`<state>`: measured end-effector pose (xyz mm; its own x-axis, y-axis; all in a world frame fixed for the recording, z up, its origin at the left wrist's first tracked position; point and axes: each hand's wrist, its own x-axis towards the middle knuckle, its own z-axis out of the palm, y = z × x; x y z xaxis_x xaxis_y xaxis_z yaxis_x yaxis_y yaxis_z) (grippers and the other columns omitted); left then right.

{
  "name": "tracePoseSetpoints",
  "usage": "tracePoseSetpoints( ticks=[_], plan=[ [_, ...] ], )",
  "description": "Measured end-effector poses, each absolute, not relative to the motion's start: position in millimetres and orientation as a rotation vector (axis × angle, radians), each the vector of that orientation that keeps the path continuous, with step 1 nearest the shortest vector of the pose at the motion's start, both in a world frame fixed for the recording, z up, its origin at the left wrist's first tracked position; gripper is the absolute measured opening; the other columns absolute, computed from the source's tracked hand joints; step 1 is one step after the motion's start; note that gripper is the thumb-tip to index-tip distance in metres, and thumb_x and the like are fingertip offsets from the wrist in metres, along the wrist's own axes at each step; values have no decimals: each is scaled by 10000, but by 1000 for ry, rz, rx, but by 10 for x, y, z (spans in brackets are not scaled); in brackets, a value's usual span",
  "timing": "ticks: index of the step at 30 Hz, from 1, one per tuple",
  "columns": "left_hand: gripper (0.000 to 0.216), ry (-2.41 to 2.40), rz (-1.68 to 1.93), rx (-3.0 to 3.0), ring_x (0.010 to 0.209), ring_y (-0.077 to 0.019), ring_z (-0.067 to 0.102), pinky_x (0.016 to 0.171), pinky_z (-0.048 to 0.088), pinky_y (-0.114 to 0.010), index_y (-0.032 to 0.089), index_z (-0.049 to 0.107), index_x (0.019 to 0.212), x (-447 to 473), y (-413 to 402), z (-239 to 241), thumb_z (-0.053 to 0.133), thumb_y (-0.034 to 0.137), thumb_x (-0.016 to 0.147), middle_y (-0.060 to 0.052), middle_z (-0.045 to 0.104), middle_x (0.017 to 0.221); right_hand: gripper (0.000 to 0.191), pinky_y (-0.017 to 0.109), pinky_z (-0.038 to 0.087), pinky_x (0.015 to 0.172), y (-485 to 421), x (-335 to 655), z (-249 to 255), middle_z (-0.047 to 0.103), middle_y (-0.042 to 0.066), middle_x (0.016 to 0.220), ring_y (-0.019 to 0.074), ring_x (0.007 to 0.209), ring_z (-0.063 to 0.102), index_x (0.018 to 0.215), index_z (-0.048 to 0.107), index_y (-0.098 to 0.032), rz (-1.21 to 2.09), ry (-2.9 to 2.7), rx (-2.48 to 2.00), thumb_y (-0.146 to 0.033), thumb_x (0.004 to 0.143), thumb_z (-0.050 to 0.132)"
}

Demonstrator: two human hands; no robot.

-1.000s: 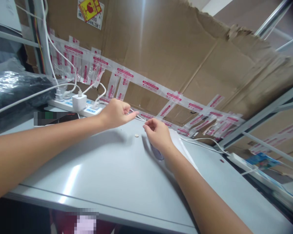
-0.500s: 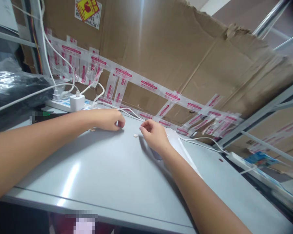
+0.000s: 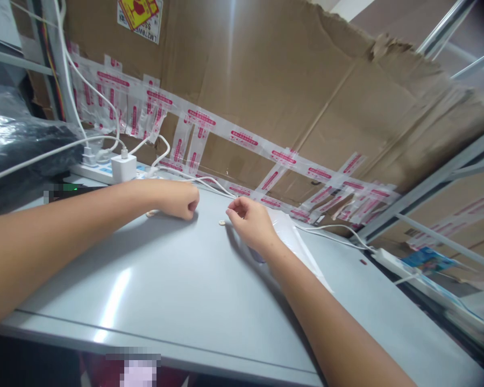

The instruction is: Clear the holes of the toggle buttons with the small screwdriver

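My left hand [image 3: 178, 199] rests on the grey table [image 3: 177, 290] curled into a fist; what is inside it is hidden. A small pale piece [image 3: 150, 214] lies by its wrist. My right hand [image 3: 250, 221] sits a short way to the right, thumb and fingers pinched at the end of a thin white cable [image 3: 210, 183] that runs back toward the power strip. Between the two hands a small round white part [image 3: 221, 222] lies on the table, close to my right fingertips.
A white power strip with a charger block [image 3: 123, 167] stands at the back left, next to a black plastic bag [image 3: 16, 145]. Taped cardboard [image 3: 266, 80] walls the back. A clear plastic sheet [image 3: 296, 244] lies under my right wrist. Another power strip [image 3: 391, 260] sits at the right.
My left hand pulled back to the left from the cable, dropped onto the table and curled into a fist. My right hand stayed almost where it was, still pinched.
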<state>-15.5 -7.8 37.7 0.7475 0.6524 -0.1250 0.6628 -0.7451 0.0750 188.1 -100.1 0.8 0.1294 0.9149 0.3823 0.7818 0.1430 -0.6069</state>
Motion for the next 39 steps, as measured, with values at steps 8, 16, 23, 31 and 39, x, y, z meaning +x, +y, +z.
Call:
tracePoseSetpoints(
  ticks=[8,16,23,31,39],
  plan=[
    [195,1023,-96,2868,495,-184,512,492,314,-319,199,610,629,-153,-108,304,517,351,709,-62,645,645,98,293,407,635,-989,1858,13,646,-9,798,145,657,548,825,593,-215,392,-1531,-1585,-305,787,583],
    [107,858,253,2812,642,-175,575,573,366,-283,218,587,746,-121,-14,203,526,305,743,-13,665,737,220,261,458,579,-985,1810,52,606,-6,783,154,725,616,835,563,-196,717,-1327,-1456,-381,745,642],
    [149,687,446,2592,684,-141,598,614,416,-246,199,643,848,-56,-92,218,554,231,733,7,679,781,296,258,489,594,-1028,1771,89,636,-6,755,140,712,621,849,574,-192,812,-1301,-1369,-347,686,767],
    [202,618,540,2416,714,-147,607,620,434,-247,168,627,906,-21,-197,260,600,300,756,-16,679,811,294,352,572,804,-1069,1723,84,695,24,778,144,731,667,806,609,-168,964,-1311,-1276,-334,672,811],
    [207,566,578,2426,749,-152,624,640,452,-248,171,582,934,-23,-145,227,602,309,781,-30,685,848,245,339,575,813,-1065,1723,69,703,24,760,143,727,684,799,618,-164,961,-1299,-1279,-282,680,797]
  ],
)
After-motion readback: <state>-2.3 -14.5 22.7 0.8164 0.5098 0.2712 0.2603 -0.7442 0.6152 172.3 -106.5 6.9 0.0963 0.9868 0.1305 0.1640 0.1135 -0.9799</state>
